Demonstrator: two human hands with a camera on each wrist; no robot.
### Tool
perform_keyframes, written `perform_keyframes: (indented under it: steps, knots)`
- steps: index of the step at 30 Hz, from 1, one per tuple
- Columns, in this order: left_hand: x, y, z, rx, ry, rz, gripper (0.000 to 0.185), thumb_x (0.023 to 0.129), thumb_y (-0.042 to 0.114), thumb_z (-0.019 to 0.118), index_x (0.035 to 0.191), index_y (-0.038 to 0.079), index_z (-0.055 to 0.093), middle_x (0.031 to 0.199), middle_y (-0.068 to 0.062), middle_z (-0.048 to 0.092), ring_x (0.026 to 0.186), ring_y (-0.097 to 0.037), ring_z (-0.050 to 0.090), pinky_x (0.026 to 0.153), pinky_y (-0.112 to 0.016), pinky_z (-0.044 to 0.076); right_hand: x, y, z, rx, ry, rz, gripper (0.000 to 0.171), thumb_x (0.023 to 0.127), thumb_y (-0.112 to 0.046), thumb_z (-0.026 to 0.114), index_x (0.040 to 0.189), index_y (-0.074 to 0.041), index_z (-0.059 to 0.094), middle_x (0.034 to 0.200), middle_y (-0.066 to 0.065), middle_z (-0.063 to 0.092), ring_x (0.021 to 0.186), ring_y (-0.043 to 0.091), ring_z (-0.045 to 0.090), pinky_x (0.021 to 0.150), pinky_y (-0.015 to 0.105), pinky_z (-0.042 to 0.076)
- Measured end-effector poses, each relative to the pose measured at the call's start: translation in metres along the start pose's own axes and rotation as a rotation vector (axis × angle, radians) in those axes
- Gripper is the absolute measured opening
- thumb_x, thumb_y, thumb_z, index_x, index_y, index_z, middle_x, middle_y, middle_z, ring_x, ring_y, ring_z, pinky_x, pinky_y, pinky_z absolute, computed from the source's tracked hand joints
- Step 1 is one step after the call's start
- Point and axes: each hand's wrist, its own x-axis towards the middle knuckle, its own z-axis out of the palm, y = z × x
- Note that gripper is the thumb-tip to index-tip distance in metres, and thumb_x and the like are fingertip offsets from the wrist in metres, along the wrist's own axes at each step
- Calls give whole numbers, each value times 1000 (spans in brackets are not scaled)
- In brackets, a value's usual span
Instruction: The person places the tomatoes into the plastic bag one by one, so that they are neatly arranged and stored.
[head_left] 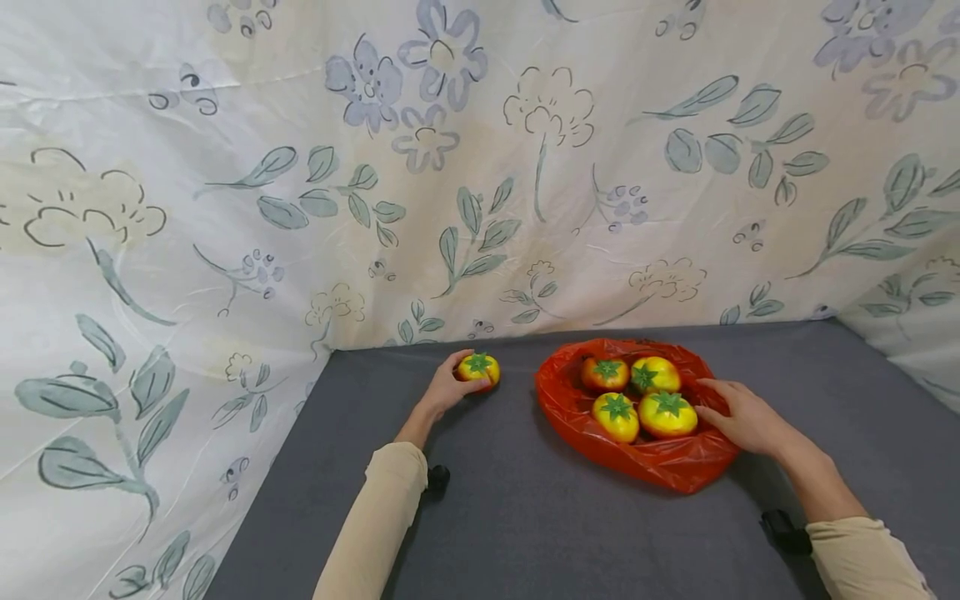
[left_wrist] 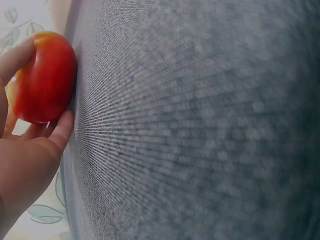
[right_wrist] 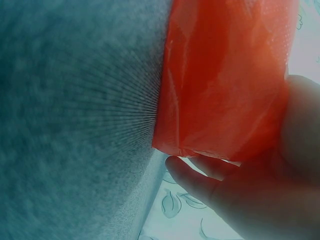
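My left hand (head_left: 447,387) holds a red-and-yellow tomato (head_left: 480,367) with a green leafy top, at the back left of the table. In the left wrist view, thumb and fingers curve round the red side of the tomato (left_wrist: 47,80), which sits at the grey cloth. To the right lies a red plastic bag (head_left: 592,446), its mouth spread wide. Several similar tomatoes (head_left: 667,414) sit inside with their green tops upward. My right hand (head_left: 750,417) grips the bag's right rim; in the right wrist view, its fingers (right_wrist: 192,180) lie against the red plastic (right_wrist: 225,85).
Dark grey cloth (head_left: 510,517) covers the table. A floral curtain (head_left: 480,208) hangs behind the back edge and along the left side. Black wrist straps (head_left: 786,533) show near both sleeves.
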Motion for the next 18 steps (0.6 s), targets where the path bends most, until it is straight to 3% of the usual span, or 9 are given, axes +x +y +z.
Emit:
perform_keyframes:
  steps: [18]
  knots:
    - [0,-1,-3,-34,60,12,65,82,20,77,138,10,46,132,-13,48,113,-31,48,97,-43,41,0,0,0,4,-1,-11,60,91,-24,63,130,16,42,125,43,38,112,57,37,90,69,32]
